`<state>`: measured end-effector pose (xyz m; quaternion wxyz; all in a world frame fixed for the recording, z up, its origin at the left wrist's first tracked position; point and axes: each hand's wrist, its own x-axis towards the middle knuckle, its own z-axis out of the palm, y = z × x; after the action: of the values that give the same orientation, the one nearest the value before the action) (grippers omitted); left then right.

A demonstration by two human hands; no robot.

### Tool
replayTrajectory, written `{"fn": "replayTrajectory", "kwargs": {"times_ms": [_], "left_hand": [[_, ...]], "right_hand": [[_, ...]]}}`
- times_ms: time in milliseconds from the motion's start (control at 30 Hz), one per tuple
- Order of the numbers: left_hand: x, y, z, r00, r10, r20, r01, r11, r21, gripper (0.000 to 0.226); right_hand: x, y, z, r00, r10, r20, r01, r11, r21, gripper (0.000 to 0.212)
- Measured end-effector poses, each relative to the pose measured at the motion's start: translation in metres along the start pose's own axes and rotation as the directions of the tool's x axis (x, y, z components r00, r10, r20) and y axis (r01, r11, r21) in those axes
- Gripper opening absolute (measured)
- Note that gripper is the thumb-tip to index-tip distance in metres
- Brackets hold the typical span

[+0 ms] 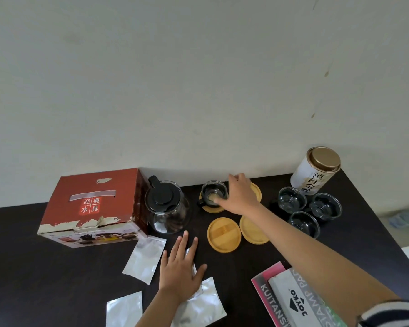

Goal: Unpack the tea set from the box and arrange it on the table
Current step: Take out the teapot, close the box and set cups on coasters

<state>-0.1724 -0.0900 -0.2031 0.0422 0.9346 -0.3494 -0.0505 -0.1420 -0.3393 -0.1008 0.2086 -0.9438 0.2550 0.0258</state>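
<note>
Head view: my right hand (240, 197) reaches across the dark worktop (45, 267) and grasps a glass cup (213, 193) by its rim, the cup sitting on a wooden coaster (213, 208) near the wall. My left hand (180, 267) lies flat, fingers spread, grip released, pressing on a foil packet (198, 300); two more packets (144, 258) lie just beside it. The red box (92, 204) stands closed at the left, touching or nearly touching the glass teapot (167, 206) with its black lid. Three further coasters (223, 234) wait bare around the placed cup, one partly hidden under my right hand. Three cups (292, 199) cluster at the right, near a tea tin (316, 171).

I judge unpacking done and arranging in hand: first cup seated, three to go. Next, I would let go of this cup cleanly, cross to the cluster, and lift one cup without knocking its neighbours. A stamp-pad packet (293, 300) lies at the near edge.
</note>
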Motion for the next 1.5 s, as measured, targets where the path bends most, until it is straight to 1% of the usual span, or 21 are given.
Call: {"fn": "replayTrajectory", "kwargs": {"times_ms": [67, 167, 233, 300, 400, 600, 667, 767, 900, 1033, 1133, 1233, 1367, 1500], "left_hand": [[0.000, 0.000, 0.001, 1.000, 0.004, -0.004, -0.004, 1.000, 0.000, 0.070], [0.001, 0.000, 0.000, 1.000, 0.005, -0.009, -0.005, 1.000, 0.003, 0.070], [0.001, 0.000, 0.000, 1.000, 0.002, -0.007, -0.002, 1.000, 0.006, 0.070], [0.001, 0.001, -0.001, 1.000, -0.002, -0.007, 0.002, 1.000, 0.010, 0.070], [0.001, 0.002, -0.001, 1.000, 0.000, -0.007, 0.000, 1.000, 0.013, 0.070], [0.001, 0.001, -0.001, 1.000, -0.003, 0.001, 0.003, 1.000, 0.009, 0.069], [0.000, 0.001, -0.001, 1.000, -0.005, 0.007, 0.005, 1.000, 0.011, 0.067], [0.000, 0.002, -0.002, 1.000, -0.011, 0.020, 0.011, 1.000, 0.013, 0.067], [-0.001, 0.003, -0.004, 1.000, -0.012, 0.024, 0.012, 1.000, 0.005, 0.065], [-0.001, 0.003, -0.006, 0.999, -0.009, 0.040, 0.009, 1.000, -0.002, 0.067], [0.000, 0.003, -0.007, 0.998, -0.016, 0.064, 0.015, 1.000, 0.008, 0.064], [0.000, 0.002, -0.007, 0.997, -0.013, 0.070, 0.013, 1.000, 0.001, 0.068], [-0.001, 0.002, -0.006, 0.996, -0.015, 0.091, 0.016, 1.000, -0.012, 0.068], [0.001, 0.001, -0.006, 0.994, -0.026, 0.109, 0.027, 1.000, -0.012, 0.067]], "right_hand": [[-0.005, 0.025, -0.018, 0.994, 0.104, -0.018, -0.105, 0.992, -0.076, 0.069], [-0.009, 0.070, -0.046, 0.961, 0.275, -0.016, -0.272, 0.936, -0.226, 0.071], [-0.011, 0.095, -0.058, 0.926, 0.374, 0.046, -0.354, 0.906, -0.230, 0.078], [-0.014, 0.110, -0.064, 0.899, 0.422, 0.121, -0.394, 0.897, -0.200, 0.083], [-0.018, 0.118, -0.066, 0.894, 0.417, 0.164, -0.384, 0.902, -0.199, 0.087], [-0.020, 0.117, -0.066, 0.916, 0.389, 0.099, -0.374, 0.917, -0.140, 0.074], [-0.019, 0.111, -0.066, 0.926, 0.372, 0.067, -0.363, 0.925, -0.111, 0.075], [-0.010, 0.099, -0.062, 0.959, 0.283, 0.030, -0.283, 0.959, -0.026, 0.079], [0.003, 0.077, -0.052, 0.980, 0.191, 0.059, -0.194, 0.979, 0.063, 0.078], [0.013, 0.062, -0.042, 0.983, 0.158, 0.094, -0.165, 0.983, 0.079, 0.077], [0.015, 0.057, -0.037, 0.984, 0.158, 0.085, -0.165, 0.982, 0.093, 0.078], [0.010, 0.060, -0.033, 0.986, 0.156, 0.056, -0.162, 0.978, 0.134, 0.080], [-0.020, 0.074, -0.029, 0.985, 0.172, -0.033, -0.165, 0.973, 0.164, 0.075], [-0.070, 0.099, -0.025, 0.952, 0.291, -0.097, -0.275, 0.950, 0.145, 0.082]]}}
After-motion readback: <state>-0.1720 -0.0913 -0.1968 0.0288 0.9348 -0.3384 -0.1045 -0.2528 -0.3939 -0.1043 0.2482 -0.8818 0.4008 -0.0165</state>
